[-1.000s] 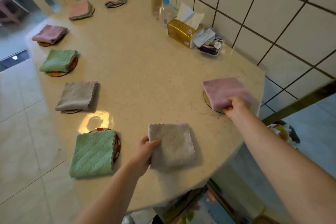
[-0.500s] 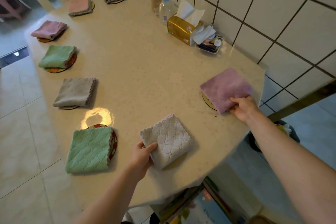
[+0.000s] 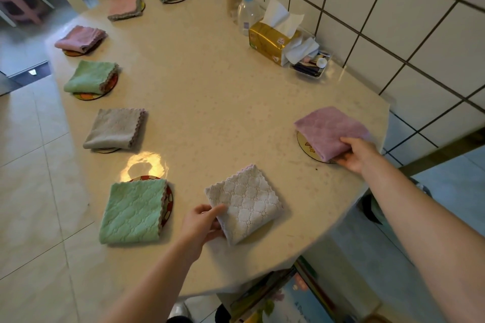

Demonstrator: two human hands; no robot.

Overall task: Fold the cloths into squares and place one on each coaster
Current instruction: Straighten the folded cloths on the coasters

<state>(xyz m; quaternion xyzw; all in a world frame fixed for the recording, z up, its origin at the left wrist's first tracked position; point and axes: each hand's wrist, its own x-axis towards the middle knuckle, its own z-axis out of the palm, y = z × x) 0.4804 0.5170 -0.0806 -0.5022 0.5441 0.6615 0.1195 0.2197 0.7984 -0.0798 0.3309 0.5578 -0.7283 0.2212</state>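
Cream quilted cloth [image 3: 244, 203] lies folded on the table [image 3: 210, 92], its corner pinched by the left hand [image 3: 202, 225]; the right hand [image 3: 357, 152] grips the mauve cloth [image 3: 328, 130] on a coaster [image 3: 305, 145].

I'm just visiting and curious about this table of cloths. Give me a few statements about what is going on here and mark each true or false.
1. The left hand grips the cream cloth. True.
2. The right hand rests on a green cloth. False: it holds the purple cloth.
3. A coaster shows under the purple cloth. True.
4. The tissue box stands at the table's near edge. False: it stands by the tiled wall.
5. The near green cloth lies unfolded. False: it is folded square.
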